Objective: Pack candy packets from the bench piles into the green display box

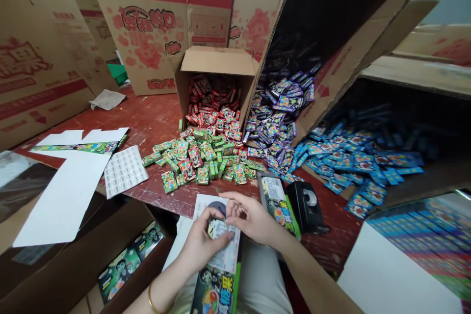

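A black-and-green printed candy box (pixel 214 287) rests on my lap, with a pale label panel (pixel 228 255) on its upper part. My left hand (pixel 200 245) grips the upper part of this box, thumb lying across the label. My right hand (pixel 253 216) is closed just above it, fingertips pinched together near the left thumb; what they hold, if anything, is too small to make out. A dark round piece (pixel 218 206) shows behind the fingers. Right of my hands lie another similar box (pixel 278 203) and a black tape dispenser (pixel 305 206).
Small green candy packs (pixel 209 157) pile up ahead. Cartons spill red packs (pixel 217 113), purple packs (pixel 275 122) and blue packs (pixel 342 157). A sticker sheet (pixel 125 170) lies left, beside white card (pixel 66 196). An open carton (pixel 121 228) stands below left; a filled display box (pixel 423 235) stands right.
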